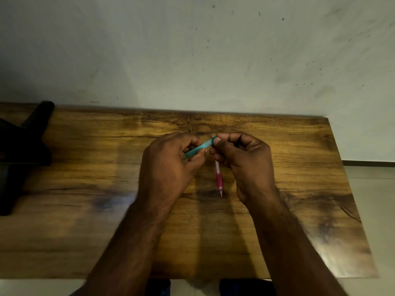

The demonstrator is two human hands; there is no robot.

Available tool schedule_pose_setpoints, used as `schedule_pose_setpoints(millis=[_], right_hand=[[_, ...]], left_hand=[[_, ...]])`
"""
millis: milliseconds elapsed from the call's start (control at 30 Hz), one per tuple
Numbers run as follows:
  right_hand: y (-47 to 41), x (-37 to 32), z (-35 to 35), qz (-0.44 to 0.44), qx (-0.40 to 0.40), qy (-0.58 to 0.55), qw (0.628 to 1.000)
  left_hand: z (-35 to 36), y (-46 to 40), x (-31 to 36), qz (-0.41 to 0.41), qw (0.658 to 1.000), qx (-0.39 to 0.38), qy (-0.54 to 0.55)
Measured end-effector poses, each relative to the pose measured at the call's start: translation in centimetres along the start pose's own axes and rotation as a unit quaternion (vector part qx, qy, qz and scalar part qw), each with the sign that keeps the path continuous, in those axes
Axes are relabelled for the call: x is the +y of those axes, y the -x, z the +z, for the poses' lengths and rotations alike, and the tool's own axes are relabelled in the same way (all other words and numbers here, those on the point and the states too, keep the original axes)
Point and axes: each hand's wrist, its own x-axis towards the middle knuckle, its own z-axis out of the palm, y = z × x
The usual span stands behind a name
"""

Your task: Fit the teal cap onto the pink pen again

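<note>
Forearms come in from the near edge of the surface (85,231) and meet over its middle. Nearest of the small things is a pink pen (218,180), lying on the wood between the two wrists; its long axis runs near to far, tip toward the near edge, and its far end passes under the fingers of the right hand (241,159). That hand is closer to the pen than the other.

Above the pen, a teal strip (199,147) spans the gap between the hands. It slants from lower left up to the right, across the pen's line. The left hand (168,161) has its fingers curled round the strip's lower end; the right pinches the upper end between thumb and fingertips, its other fingers folded in.

Beyond, toward the far left corner, a dark stand (25,146) rests on the surface, well apart from both hands.
</note>
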Motion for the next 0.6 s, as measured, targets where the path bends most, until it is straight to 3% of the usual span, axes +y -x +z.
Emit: schedule_pose_setpoints(millis=[300, 400, 500, 600], right_hand=[[0.1, 0.2, 0.1, -0.013, -0.037, 0.027, 0.999], [-0.1, 0.5, 0.2, -0.022, -0.039, 0.054, 0.998], [-0.4, 0.7, 0.0, -0.053, -0.006, 0.125, 0.991], [-0.7, 0.7, -0.7, -0.105, 0.056, 0.281, 0.952]], left_hand=[[0.0, 0.0, -0.1, -0.029, 1.000, 0.000, 0.003], [0.1, -0.2, -0.1, -0.073, 0.997, 0.000, 0.006], [-0.1, -0.4, -1.1, -0.136, 0.991, 0.002, 0.002], [-0.2, -0.4, -1.9, -0.176, 0.982, 0.019, -0.064]])
